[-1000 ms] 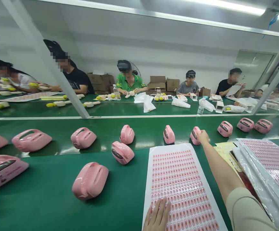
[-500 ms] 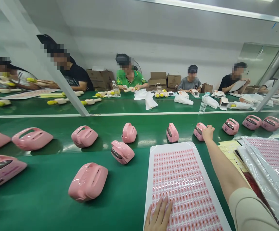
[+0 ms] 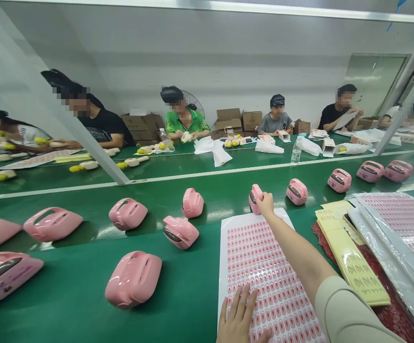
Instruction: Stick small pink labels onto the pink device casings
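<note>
My left hand (image 3: 238, 314) lies with spread fingers on a white sheet of small pink oval stickers (image 3: 266, 267). My right arm reaches forward over that sheet. At its far edge my right hand (image 3: 266, 204) is closed around the right side of a pink plastic casing (image 3: 254, 198) with a top handle and a dark window. To the right stands a similar pink casing (image 3: 297, 191), apart from my hand. Another pink casing (image 3: 181, 232) with a dark window rests left of the sheet, and a larger-looking one (image 3: 133, 278) sits nearer to me.
More pink casings (image 3: 52, 224) stand along the green belt. At right lie yellow sticker sheets (image 3: 353, 257), a red mat (image 3: 392, 312) and plastic-wrapped sticker sheets (image 3: 399, 247). A water bottle (image 3: 296, 150) stands beyond the white rail. Several people sit working across the line.
My right hand has moved left from one pink casing to another and now grips it. The first casing stays on the belt. My left hand remains on the sticker sheet.
</note>
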Available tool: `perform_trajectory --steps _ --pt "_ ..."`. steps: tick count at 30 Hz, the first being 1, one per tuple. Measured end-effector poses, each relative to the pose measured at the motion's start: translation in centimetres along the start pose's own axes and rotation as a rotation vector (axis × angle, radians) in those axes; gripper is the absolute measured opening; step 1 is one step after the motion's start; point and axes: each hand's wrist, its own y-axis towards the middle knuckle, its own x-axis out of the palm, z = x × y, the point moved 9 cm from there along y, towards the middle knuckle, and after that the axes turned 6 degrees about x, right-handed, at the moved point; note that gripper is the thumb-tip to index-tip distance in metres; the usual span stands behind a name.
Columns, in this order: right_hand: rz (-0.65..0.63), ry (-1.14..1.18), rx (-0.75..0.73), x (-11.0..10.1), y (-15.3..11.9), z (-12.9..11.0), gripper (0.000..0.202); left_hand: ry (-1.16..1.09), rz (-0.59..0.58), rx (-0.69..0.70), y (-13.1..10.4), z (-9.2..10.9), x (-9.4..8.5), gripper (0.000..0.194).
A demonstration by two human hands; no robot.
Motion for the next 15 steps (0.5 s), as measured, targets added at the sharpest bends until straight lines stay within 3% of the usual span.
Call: perform_trajectory --steps 2,5,10,12,15 --pt "0.011 0.056 -0.021 -1.7 -1.4 -0.2 0.011 -0.039 -0.043 0.032 0.5 -0.3 -0.3 0.067" --pt "-0.009 0.147 -0.068 -4.4 -4.3 -0.5 0.020 -0.070 -0.058 0.069 1.0 -0.7 -0.7 0.064" --pt "-0.132 0.279 -0.086 -8.2 -11.0 0.2 0.023 -0.072 -0.026 0.059 0.9 -0.8 -0.6 0.062" --pt "-0.235 0.337 -0.046 -8.7 -13.9 1.2 0.024 -0.081 -0.002 0.037 0.8 -0.8 -0.7 0.062" --pt "-0.477 0.551 0.128 -7.6 -18.2 3.6 0.028 -0.188 0.014 0.016 0.5 -1.0 -0.7 0.058"
